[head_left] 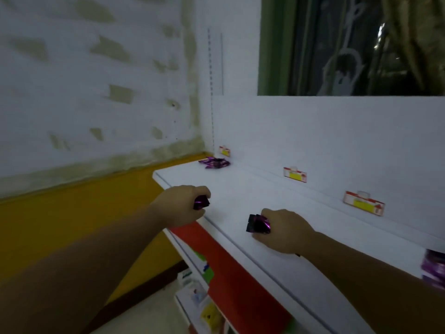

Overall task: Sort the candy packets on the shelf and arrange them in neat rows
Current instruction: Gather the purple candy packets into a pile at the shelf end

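Candy packets [214, 163] in glossy, crinkled purple foil show in four places on my feed. One loose heap lies at the far end of the shelf [301, 220]. The left hand [183, 204] is at the shelf's front edge, fingers curled tight round a small bundle [201, 202]. The right hand [284, 231] rests mid-shelf, fingers clamped on a second bundle [258, 224]. A fourth lot [434, 268] sits at the shelf's near right end (too blurred for me to count). The shelf is flat, smooth and white, with a groove along its front. Three rectangular red-and-white tags [295, 175] with yellow patches line its back panel [337, 141].
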The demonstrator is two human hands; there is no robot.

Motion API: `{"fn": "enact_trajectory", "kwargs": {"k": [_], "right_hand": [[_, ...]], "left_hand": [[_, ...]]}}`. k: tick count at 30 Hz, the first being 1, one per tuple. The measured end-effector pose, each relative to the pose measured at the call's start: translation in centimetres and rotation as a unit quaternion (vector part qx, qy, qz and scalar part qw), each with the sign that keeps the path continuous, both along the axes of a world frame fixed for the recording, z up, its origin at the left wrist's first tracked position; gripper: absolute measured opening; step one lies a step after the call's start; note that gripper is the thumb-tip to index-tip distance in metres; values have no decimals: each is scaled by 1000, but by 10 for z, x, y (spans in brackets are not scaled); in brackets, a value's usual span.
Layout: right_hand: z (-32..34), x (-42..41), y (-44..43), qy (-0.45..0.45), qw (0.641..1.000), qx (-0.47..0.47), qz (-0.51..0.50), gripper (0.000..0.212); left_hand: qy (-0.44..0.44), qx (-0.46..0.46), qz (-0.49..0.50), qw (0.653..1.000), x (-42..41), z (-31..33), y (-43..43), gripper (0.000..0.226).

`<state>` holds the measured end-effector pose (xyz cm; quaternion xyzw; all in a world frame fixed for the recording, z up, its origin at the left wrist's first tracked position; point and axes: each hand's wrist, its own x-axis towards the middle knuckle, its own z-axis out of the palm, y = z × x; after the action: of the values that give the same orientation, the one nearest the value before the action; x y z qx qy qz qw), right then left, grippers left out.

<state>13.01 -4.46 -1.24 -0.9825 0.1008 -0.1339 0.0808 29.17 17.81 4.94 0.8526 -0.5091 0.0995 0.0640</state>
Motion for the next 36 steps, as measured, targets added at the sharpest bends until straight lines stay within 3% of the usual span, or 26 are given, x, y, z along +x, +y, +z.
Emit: {"fn": "enact_trajectory", "kwargs": {"k": [4,11,16,23,28,36], "right_hand": [[7,62,47,-32,996,-84,18,29],[1,132,100,-17,987,-147,60,23],[-2,176,105,-4,993,-98,64,29],[13,254,81,-1,997,-55,54,27],[17,315,60,-27,996,-78,37,26],[15,391,50,21,996,-84,19,29]], "left_hand": [[-4,-26,12,1000,53,4,50,31],[31,-99,36,994,122,-6,104,24],[92,-119,11,989,162,-21,101,17],[20,-32,3,999,221,-10,81,30],[12,-70,13,997,276,14,70,27],[106,-84,-17,991,356,-5,53,44]]}}
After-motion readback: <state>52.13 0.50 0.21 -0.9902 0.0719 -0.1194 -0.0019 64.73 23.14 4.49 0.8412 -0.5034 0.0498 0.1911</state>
